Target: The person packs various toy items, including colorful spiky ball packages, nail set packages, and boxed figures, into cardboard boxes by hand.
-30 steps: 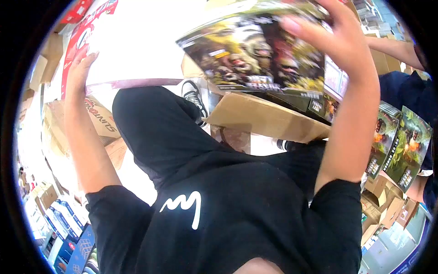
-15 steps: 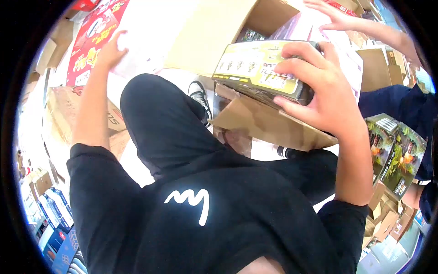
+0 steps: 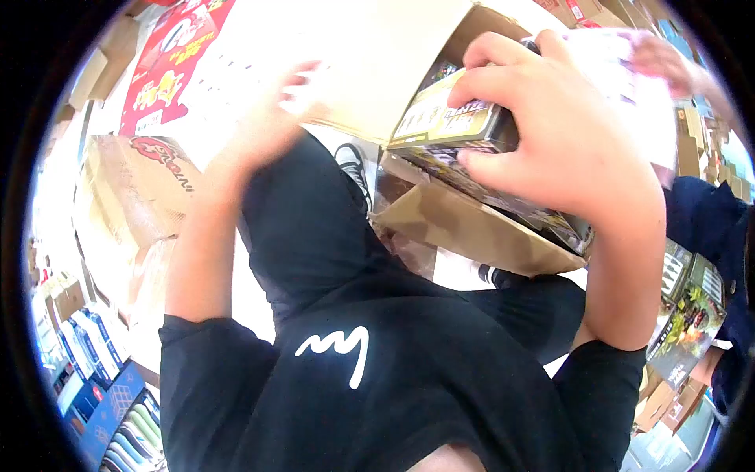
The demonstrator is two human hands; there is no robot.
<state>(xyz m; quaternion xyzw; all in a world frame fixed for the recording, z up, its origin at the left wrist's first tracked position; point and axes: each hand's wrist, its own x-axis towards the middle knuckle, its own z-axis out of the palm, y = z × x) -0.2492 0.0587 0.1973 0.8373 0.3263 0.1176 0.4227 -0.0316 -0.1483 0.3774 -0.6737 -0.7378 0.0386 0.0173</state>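
My right hand is wrapped over the end of a yellow-and-black printed box. The box sits partly down inside an open cardboard carton, where other printed packages show beside and below it. Blurred by motion, my left hand hangs above my knee near the carton's raised pale flap. Its fingers are apart and nothing is in them.
A co-worker's hand at the right touches a pale pinkish package. Near that person's dark clothing is a printed box. A taped brown carton stands left, a red printed sheet beyond it. Blue boxes lie lower left.
The yellow-and-black box has gone lower into the carton with my right hand on it. My left hand has swung right, toward the carton flap. The co-worker's hand has shifted right.
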